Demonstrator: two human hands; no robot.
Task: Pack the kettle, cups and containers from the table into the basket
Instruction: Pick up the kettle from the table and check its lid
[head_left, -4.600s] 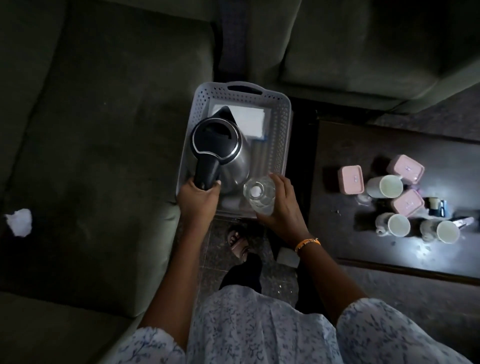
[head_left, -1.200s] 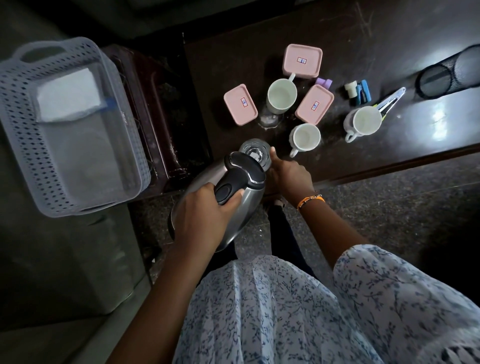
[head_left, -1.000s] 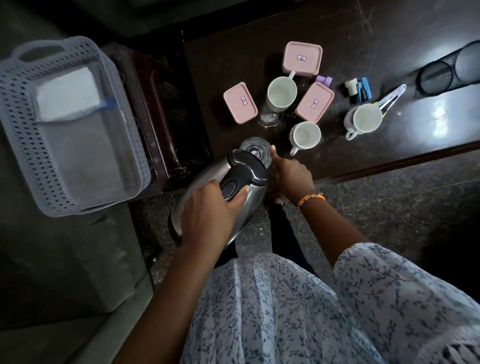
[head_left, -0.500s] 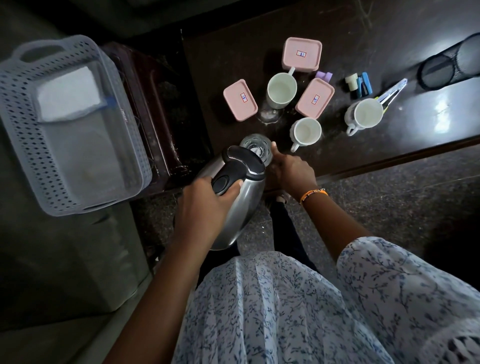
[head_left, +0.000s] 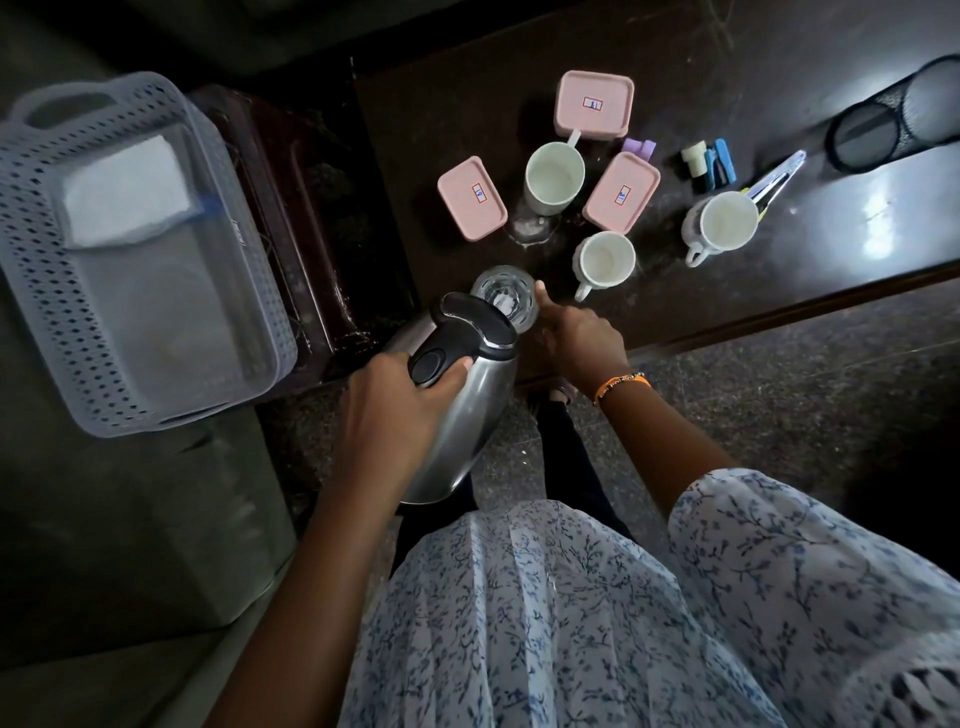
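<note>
My left hand (head_left: 395, 415) grips the black handle of a steel kettle (head_left: 467, 410), held tilted above the floor at the table's near edge. My right hand (head_left: 576, 343) holds a clear glass (head_left: 506, 301) right beside the kettle's black lid. Three pink lidded containers (head_left: 471, 198) (head_left: 594, 104) (head_left: 621, 192) and three white cups (head_left: 554, 176) (head_left: 605, 260) (head_left: 724, 224) stand on the dark table (head_left: 675, 47). The grey perforated basket (head_left: 67, 332) sits at the left on a sofa, holding a white folded sheet (head_left: 122, 192).
A black mesh holder (head_left: 893, 114) lies on its side at the table's right end. Small blue and white items (head_left: 709, 161), a purple piece (head_left: 639, 147) and pens (head_left: 774, 179) lie near the right cup. A dark red side table (head_left: 291, 218) stands between basket and table.
Since 4.6 s ago the kettle and glass left the basket and came over to the table edge. In the last second the kettle tipped slightly more upright; the glass stayed beside its lid.
</note>
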